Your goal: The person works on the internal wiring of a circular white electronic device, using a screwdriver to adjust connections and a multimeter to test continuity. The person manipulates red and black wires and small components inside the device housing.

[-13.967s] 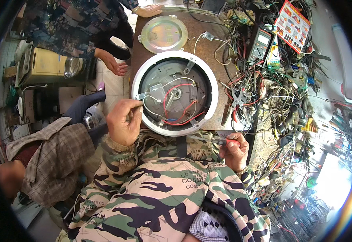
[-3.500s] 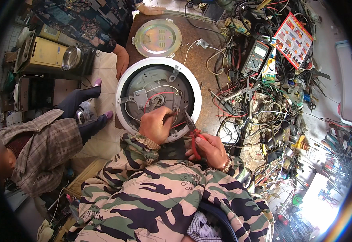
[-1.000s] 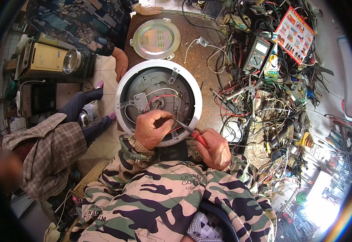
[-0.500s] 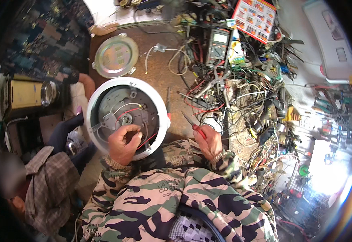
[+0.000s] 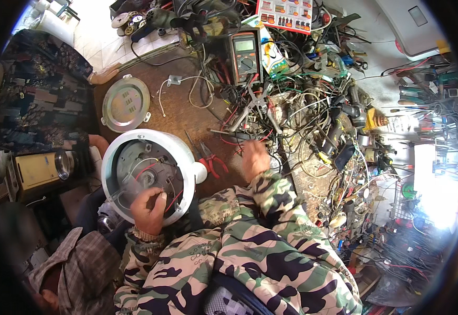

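Observation:
A round white lamp housing (image 5: 188, 181) stands tilted on the table's near edge. Thin red and white wires (image 5: 146, 167) run around the grey metal plate inside it. My left hand (image 5: 150, 208) reaches over its near rim, thumb and fingertips pinched together beside the wires; what is between them is too small to make out. My right hand (image 5: 255, 160) is over the table to the right of the housing, smeared by motion, its fingers not clear. Red-handled pliers (image 5: 211, 161) lie on the wood between this hand and the housing, next to a thin screwdriver (image 5: 191, 139).
A round metal cover (image 5: 126, 104) lies behind the housing, with a white cable and small connector (image 5: 174, 80) nearby. A multimeter (image 5: 245, 58) stands among tangled wires and tools on the right. Another person's plaid sleeve (image 5: 76, 265) is at lower left; another's hand (image 5: 104, 74) rests at the table's far edge.
My right hand has let go of the red-handled pliers, which now lie on the table. The view has shifted. My left hand stays pinched inside the housing, which looks more tilted.

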`<state>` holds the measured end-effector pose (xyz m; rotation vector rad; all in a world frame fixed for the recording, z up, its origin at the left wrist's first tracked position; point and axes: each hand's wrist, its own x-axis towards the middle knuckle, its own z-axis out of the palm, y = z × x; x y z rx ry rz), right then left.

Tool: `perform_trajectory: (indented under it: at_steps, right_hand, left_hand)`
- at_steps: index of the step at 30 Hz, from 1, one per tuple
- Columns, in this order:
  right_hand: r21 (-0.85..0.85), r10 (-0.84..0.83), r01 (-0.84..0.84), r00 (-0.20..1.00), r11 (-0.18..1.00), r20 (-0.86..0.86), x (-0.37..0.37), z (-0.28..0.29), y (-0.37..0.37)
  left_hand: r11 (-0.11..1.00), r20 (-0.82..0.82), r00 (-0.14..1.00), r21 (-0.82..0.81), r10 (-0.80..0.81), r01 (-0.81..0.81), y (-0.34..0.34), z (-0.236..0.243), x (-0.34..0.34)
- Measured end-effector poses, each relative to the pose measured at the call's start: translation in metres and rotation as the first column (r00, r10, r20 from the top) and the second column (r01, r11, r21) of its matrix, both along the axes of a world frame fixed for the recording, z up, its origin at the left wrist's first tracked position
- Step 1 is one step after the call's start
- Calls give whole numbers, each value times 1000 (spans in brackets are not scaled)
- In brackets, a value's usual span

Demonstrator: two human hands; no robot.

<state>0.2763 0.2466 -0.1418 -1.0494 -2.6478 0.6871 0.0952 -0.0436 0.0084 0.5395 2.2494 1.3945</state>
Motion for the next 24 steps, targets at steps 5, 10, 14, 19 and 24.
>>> perform_trajectory:
  at_steps: [5,10,14,19,24]
  right_hand:
    - [428,113,-2,966,904,-234,33,-101,82]
    - [106,199,-223,960,969,199,8,-46,109]
    - [249,163,-325,846,912,507,-17,4,96]
    - [108,31,-216,556,970,831,-16,71,98]
    - [-13,241,-253,902,967,358,4,153,70]
  left_hand:
    - [997,97,995,-59,-37,43,11,11,-11]
    - [998,245,968,-42,57,-49,5,11,-7]
    - [991,238,967,84,85,-107,-2,3,2]
    - [975,496,867,167,48,-150,-4,9,-9]
    - [946,562,824,229,65,-230,-8,11,-7]
